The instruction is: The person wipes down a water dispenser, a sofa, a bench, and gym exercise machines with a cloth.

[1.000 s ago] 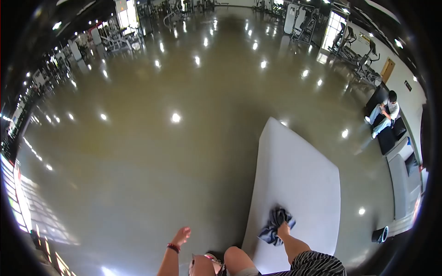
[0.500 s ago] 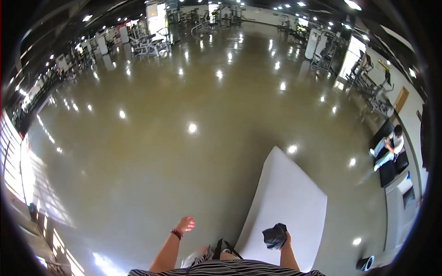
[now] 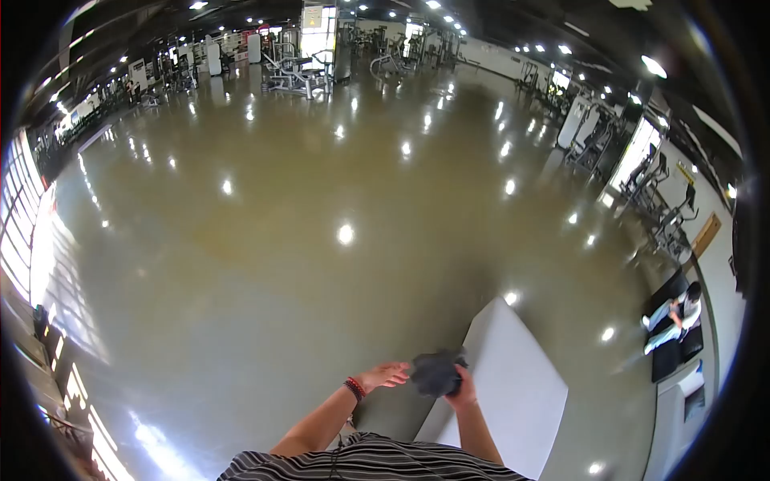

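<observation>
My right hand is closed on a dark grey, crumpled bundle that looks like soft fabric; its exact kind I cannot make out. The bundle is held up in front of my body, slightly blurred. Close to its left side is my left hand, fingers stretched out towards it with nothing in them. Red and dark bracelets circle that wrist. Below and to the right of my right hand lies a white padded bench or mat, its near end hidden by my forearm and striped shirt.
A glossy greenish floor spreads ahead. Gym machines line the far side, with more at right. A person sits on a black seat by the right wall. Bright windows stand at left.
My right hand has carried the dark bundle leftwards and up, off from above the white surface. My left hand has moved right, close to the bundle. The view has turned a little left.
</observation>
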`<state>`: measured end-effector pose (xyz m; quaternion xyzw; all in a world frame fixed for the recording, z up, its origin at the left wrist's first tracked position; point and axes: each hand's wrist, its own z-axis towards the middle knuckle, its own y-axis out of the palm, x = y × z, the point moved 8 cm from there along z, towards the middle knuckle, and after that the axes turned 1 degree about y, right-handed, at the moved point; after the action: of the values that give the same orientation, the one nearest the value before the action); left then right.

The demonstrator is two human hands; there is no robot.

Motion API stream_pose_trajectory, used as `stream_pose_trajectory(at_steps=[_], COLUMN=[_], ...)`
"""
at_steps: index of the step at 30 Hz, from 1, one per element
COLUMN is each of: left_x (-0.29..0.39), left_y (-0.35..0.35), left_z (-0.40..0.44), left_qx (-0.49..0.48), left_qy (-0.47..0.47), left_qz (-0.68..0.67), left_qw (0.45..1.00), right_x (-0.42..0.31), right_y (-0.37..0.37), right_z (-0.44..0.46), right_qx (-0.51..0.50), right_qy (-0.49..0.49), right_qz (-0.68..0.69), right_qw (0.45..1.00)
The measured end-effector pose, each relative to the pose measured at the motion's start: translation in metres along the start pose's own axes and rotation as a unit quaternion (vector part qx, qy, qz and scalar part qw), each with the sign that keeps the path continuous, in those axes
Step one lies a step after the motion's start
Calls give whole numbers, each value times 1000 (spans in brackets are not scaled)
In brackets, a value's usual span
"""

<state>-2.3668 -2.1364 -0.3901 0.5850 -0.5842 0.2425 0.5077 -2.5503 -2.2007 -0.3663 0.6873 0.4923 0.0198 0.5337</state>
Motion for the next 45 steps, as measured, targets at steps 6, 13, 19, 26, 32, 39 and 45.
stream_pose_trajectory(at_steps=[6,13,19,26,32,39,45], left_x=[60,78,108,117,146,221,290], left_y=[-59,-140,-181,-243,-298,-364,-407], left_z=[-12,-23,-52,-72,-58,27,83], left_qx=[2,153,220,262,333,340,319], left_qy=[6,90,152,183,171,219,283], left_qz=[-159,-208,-258,-310,-300,-286,-386], left_qw=[987,962,928,896,877,869,818], right_x=[43,56,61,77,51,-23,-99], right_y=[130,193,209,271,296,306,313], right_z=[62,92,151,208,287,382,446], right_qx=[-72,-36,24,-47,-112,-116,-121], right_qy=[36,21,-48,-64,-100,-75,-26], right_qz=[-244,-267,-328,-269,-322,-336,-202], right_qw=[967,963,943,960,935,932,971])
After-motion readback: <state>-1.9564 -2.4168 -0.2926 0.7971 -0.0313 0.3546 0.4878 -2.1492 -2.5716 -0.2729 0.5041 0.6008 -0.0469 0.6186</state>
